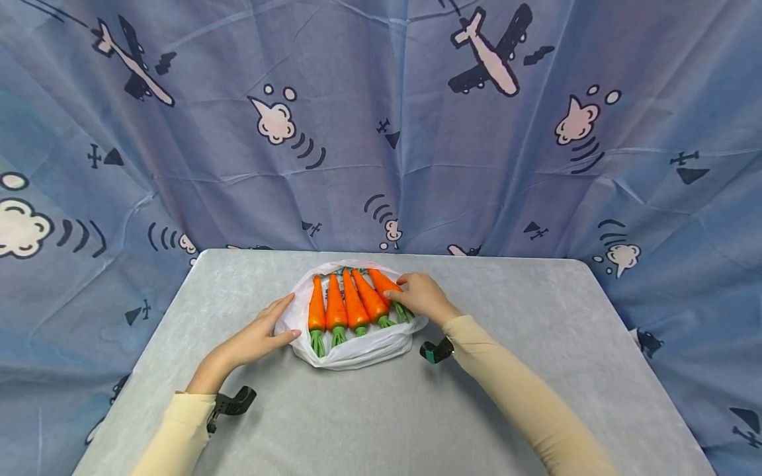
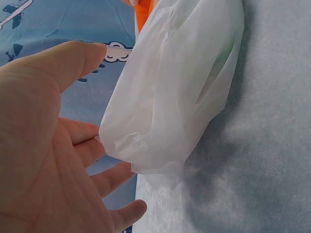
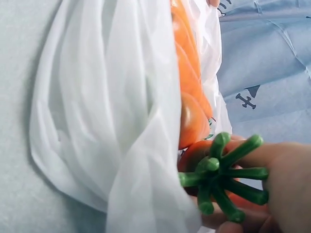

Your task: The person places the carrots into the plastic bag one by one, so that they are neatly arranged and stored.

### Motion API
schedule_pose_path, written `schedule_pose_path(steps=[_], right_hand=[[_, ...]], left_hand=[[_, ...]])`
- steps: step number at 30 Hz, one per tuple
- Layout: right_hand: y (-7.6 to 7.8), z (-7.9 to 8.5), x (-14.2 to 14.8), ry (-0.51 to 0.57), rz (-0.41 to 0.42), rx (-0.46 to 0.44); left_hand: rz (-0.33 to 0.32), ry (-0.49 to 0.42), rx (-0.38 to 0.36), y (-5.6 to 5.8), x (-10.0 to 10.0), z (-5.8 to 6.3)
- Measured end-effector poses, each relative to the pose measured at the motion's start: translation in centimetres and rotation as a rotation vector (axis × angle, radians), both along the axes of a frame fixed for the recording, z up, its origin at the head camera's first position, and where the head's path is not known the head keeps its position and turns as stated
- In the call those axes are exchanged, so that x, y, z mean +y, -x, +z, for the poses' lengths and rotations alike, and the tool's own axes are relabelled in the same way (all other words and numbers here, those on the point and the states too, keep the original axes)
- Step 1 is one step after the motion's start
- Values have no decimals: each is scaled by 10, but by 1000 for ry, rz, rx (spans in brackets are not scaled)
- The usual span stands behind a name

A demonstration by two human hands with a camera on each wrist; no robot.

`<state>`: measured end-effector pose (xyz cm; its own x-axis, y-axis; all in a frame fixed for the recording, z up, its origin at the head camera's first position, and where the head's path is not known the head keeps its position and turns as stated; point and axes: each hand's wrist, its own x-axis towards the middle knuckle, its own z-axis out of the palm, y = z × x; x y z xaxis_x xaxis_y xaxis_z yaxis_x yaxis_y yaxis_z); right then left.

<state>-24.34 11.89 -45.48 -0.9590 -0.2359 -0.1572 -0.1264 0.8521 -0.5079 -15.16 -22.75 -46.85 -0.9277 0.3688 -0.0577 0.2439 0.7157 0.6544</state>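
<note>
Several orange carrots (image 1: pixel 336 307) with green stem ends lie side by side in a white plastic bag (image 1: pixel 363 357), its mouth spread wide. My right hand (image 1: pixel 426 299) holds the rightmost carrot (image 1: pixel 381 282), thumb over its upper side. In the right wrist view the green stems (image 3: pixel 218 175) of that carrot stick out beside the fingers, partly hiding the grip. My left hand (image 1: pixel 257 340) is at the bag's left side with thumb and fingers spread. From the left wrist, its fingertips touch the outside of the bag (image 2: pixel 160 97).
Everything rests on a table with a pale grey cloth (image 1: pixel 333 430). Behind it hangs a blue curtain (image 1: pixel 357 132) printed with planes and clouds. A black wrist camera (image 1: pixel 235 401) sits under the left wrist, another black camera (image 1: pixel 437 351) by the right.
</note>
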Motion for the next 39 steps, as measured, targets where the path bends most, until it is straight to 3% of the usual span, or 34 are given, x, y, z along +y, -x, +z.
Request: schedule_pose_path(steps=[9,19,29,39], right_hand=[[-6,-6,9,47,28,79],[-15,-15,19,181,67,55],[-23,-16,23,183,41,31],[-28,-15,23,243,44,72]], left_hand=[[3,0,-8,0,0,1],[6,-4,-12,-1,1,1],[6,-2,-13,0,0,-2],[4,-6,-12,0,1,-2]])
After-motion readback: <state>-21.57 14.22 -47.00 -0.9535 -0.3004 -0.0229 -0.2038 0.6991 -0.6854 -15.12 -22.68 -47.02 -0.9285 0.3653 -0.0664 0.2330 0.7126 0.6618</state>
